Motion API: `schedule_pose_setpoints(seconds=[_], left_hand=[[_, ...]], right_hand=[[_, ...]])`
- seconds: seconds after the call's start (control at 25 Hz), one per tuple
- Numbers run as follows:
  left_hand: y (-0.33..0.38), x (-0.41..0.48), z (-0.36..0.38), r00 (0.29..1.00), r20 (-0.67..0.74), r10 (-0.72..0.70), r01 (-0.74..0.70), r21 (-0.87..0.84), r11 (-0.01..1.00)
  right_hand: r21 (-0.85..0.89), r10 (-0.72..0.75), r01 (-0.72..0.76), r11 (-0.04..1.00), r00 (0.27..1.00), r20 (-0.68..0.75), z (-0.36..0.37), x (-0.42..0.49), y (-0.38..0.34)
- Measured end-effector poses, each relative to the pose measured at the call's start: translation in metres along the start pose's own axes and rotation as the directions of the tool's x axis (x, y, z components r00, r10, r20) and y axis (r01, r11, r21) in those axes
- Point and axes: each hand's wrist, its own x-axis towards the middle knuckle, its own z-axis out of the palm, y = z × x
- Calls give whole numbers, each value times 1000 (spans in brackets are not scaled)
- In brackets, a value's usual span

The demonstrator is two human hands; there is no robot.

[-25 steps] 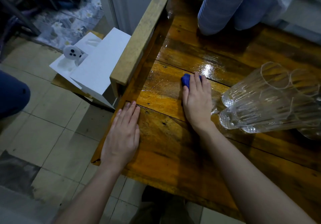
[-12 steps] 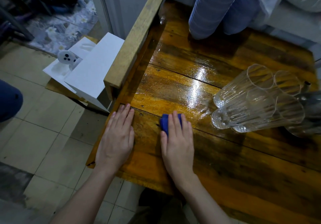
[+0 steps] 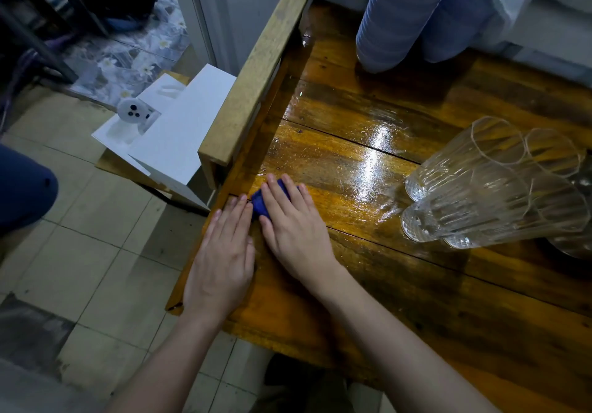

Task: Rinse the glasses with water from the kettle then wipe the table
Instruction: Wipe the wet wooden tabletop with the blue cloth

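The fingers of the left hand lie straight and close together, flat on the near left edge of the wooden table. They hold nothing and seem only to brace the body. Touching their right side is a small folded blue cloth, mostly covered by the right hand. That hand's fingers are spread and straight, pressing the cloth onto the boards rather than curling round it. The cloth sits close to the table's left side, just below the near end of the raised wooden rail.

To the right of the hands a wet film shines across the middle planks, brightest toward the far side. Behind it stand two stacks of blue bowls. Further right the ribbed clear glasses lie on their sides, nested in a cluster, on the damp wood. A dark metal shape at the right edge may be the kettle, but too little of it shows to tell.

With the glasses already laid aside and the cloth on the wood, the wiping step looks to be in hand. The planks near the person look duller, while the middle and far planks look wet. The next stroke probably needs to carry the cloth away from the left edge, out across that shine, with steady downward pressure. It should stop short of the glasses, which could roll if nudged.
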Motion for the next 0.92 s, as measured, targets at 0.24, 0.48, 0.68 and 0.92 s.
schedule_pose_setpoints(seconds=[0.24,0.48,0.68,0.92], left_hand=[[0,0,-1,1000,-9,-4,4,-6,1000],[0,1,-2,999,-41,1,-3,-53,999],[1,0,-3,999,-43,-1,-1,-53,999],[1,1,-3,1000,-31,2,-2,-30,1000]], right_hand=[[6,49,-49,999,999,-3,-3,64,36],[-11,191,-191,981,981,-32,-13,78,100],[-23,372,-374,927,926,-72,-15,59,122],[135,521,-504,853,836,-171,-12,-4,65]])
